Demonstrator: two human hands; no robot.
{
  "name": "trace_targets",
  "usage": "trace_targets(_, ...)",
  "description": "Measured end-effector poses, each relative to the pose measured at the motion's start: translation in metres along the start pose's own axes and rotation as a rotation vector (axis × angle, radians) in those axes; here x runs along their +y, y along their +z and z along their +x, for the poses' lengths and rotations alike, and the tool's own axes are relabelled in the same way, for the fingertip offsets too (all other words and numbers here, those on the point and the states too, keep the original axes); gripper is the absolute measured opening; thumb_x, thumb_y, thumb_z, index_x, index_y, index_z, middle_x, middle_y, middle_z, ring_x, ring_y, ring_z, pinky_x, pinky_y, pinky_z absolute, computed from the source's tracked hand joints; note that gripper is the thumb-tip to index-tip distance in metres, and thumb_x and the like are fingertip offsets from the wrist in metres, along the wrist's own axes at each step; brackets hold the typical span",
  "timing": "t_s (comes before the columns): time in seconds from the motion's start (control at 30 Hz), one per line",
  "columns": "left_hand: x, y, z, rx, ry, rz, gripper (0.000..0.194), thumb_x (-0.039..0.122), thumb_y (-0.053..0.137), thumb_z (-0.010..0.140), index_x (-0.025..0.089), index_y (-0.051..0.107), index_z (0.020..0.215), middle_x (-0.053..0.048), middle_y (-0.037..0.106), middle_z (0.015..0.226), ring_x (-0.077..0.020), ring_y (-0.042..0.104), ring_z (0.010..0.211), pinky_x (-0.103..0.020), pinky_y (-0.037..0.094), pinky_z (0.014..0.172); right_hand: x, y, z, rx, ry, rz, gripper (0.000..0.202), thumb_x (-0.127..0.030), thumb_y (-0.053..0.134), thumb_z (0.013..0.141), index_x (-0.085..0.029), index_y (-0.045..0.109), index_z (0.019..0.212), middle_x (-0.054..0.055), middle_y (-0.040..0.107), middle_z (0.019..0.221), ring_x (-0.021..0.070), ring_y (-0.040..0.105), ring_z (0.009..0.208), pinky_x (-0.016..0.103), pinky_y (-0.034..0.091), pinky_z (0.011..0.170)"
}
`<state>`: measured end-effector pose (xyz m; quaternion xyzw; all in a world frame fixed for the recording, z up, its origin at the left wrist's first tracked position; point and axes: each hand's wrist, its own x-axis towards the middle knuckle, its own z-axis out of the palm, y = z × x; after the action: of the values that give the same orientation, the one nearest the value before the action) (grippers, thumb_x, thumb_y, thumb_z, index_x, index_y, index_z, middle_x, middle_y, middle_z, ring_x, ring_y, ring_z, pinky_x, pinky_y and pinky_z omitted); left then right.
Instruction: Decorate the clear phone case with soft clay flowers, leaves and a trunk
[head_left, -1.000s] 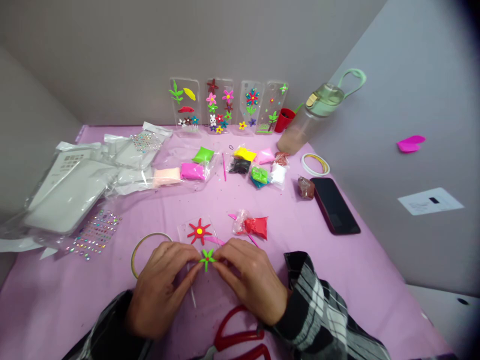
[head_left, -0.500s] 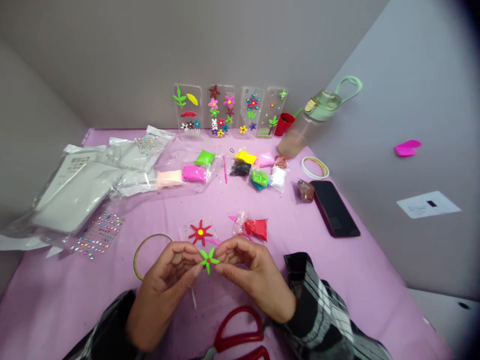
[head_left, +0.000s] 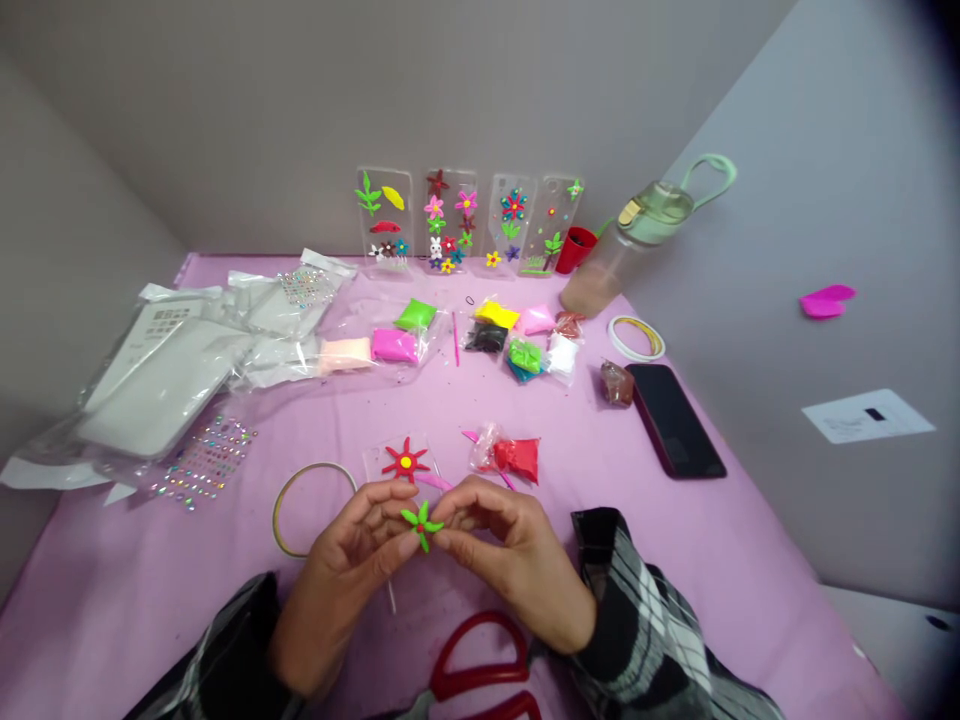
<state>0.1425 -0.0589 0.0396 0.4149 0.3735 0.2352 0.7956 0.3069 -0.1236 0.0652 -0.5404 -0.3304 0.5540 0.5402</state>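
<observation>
A green clay flower [head_left: 422,525] with a red centre is held up between both hands above the table. My left hand [head_left: 352,570] pinches its left side with thumb and fingers. From the other side, my right hand [head_left: 510,560] grips the tips of its right petals. Just beyond the fingers lies a clear phone case [head_left: 377,462], partly hidden by the hands, bearing a red clay flower [head_left: 406,462] with a yellow centre. Right of that case rests an opened packet of red clay [head_left: 517,458].
Red-handled scissors [head_left: 480,685] lie at the front edge. A tape roll [head_left: 279,510] is left of my hands. Wrapped cases [head_left: 157,380] fill the left side. Several clay packets [head_left: 491,338], decorated cases [head_left: 450,220], a bottle [head_left: 607,260] and a phone [head_left: 677,420] stand or lie farther back.
The camera view has shifted slightly, so the scene appears a little farther right. The green flower has tilted and turned slightly between my fingers; both hands keep their grip.
</observation>
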Motion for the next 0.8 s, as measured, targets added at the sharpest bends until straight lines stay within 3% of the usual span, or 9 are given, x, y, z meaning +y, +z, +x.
trace_targets(0.2, -0.0007, 0.0014, 0.0010, -0.001, 0.032, -0.011, 0.026, 0.030, 0.076, 0.083, 0.027, 0.063, 0.106, 0.001, 0.074, 0.096, -0.0138, 0.068, 0.091, -0.020, 0.051, 0.081, -0.0001, 0.0016, -0.0012, -0.014, -0.054, -0.074, 0.013, -0.013, 0.076, 0.077, -0.019, 0.071, 0.087, -0.003, 0.066, 0.077, 0.0108, 0.060, 0.073, 0.022, 0.049, 0.071)
trace_targets(0.8, -0.0038, 0.0013, -0.0023, 0.057, 0.071, 0.105, 0.020, 0.036, 0.071, 0.086, 0.027, 0.066, 0.104, 0.001, 0.071, 0.093, -0.0132, 0.063, 0.083, -0.019, 0.050, 0.077, 0.0007, 0.0011, -0.0021, -0.007, -0.131, -0.237, 0.004, -0.015, 0.072, 0.084, -0.019, 0.071, 0.085, -0.002, 0.064, 0.078, 0.0124, 0.059, 0.073, 0.024, 0.048, 0.070)
